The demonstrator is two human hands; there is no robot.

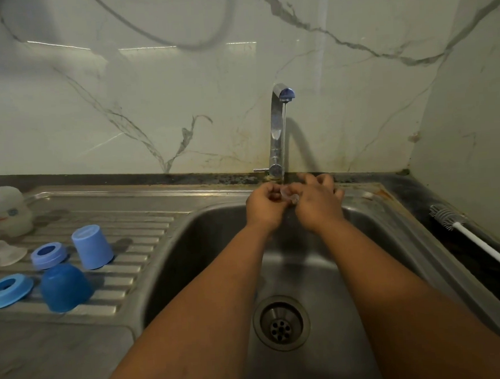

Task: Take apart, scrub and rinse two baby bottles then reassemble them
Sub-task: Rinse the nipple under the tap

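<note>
Both my hands are over the far side of the steel sink (215, 220), under the tap (278, 129), from which a thin stream runs. My left hand (264, 206) and my right hand (317, 205) together pinch a small clear silicone teat (288, 194) between their fingertips. On the drainboard to the left lie another clear teat (8, 252), a pale blue cap (92, 247), a dark blue cap (64, 287), two blue screw rings (48, 256) (9, 290) and a cloudy bottle body (5, 211) upside down at the far left.
A bottle brush (462, 229) with a white handle lies on the dark counter at the right of the sink. The drain (281, 322) sits in the middle of the basin. A marble wall rises behind the tap.
</note>
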